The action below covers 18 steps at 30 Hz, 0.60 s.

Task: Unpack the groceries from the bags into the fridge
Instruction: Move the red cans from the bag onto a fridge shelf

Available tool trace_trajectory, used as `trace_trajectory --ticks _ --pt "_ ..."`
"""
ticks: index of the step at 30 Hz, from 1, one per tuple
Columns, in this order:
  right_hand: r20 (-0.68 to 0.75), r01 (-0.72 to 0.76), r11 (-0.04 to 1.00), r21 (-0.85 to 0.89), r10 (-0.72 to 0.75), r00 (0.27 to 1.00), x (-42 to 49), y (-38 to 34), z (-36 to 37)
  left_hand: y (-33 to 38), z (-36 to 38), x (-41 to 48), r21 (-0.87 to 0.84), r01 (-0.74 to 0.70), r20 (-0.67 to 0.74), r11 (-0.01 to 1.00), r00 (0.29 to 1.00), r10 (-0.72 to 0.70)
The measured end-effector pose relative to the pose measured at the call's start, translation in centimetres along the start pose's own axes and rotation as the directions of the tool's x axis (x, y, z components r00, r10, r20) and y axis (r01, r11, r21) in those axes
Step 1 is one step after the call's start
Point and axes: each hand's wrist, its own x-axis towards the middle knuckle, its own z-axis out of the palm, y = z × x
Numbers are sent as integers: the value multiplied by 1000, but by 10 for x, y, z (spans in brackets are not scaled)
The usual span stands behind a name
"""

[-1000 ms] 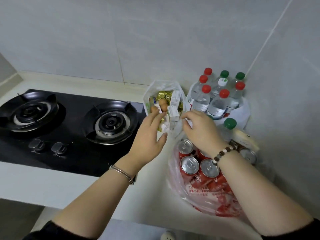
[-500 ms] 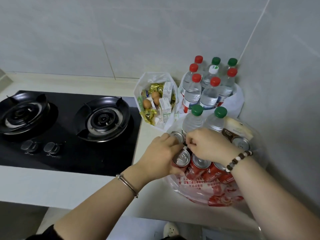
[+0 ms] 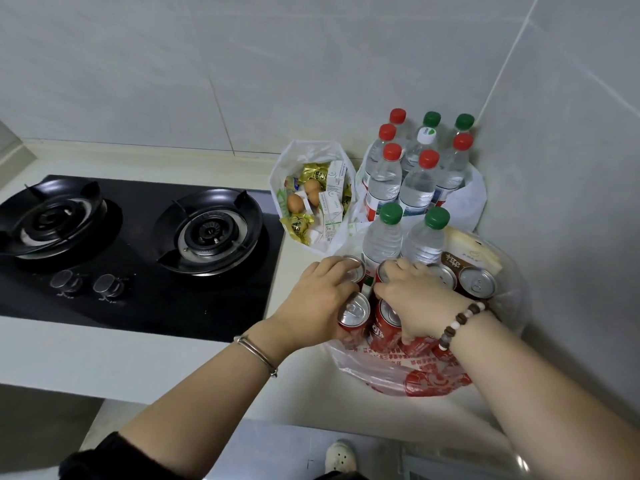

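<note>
The red cans (image 3: 382,318) stand upright in a clear bag with red print (image 3: 426,379), which sits on the counter (image 3: 104,362) near the right wall. Both hands are down among them. The left hand (image 3: 318,303) has its fingers curled around two cans at the left side of the bag, touching their tops and sides. The right hand (image 3: 415,299) lies over the middle cans, fingers bent and gripping one can, thumb pressed on another. Two bottles with green caps (image 3: 384,237) stand in the same bag just behind the hands. Behind them is a white bag of bottles (image 3: 415,178), and beside it a small bag with eggs and boxes (image 3: 311,199). A black stove (image 3: 138,244) is at the left.
</note>
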Motion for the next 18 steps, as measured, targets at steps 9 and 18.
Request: trace_trajectory --ticks 9,18 --pt "-93 41 995 92 -32 995 -1 2 1 5 -9 -15 -293 112 -109 950 983 -149" --pt "-94 44 956 289 -18 995 -16 14 -37 12 -47 -11 -672 301 -43 676 896 -441"
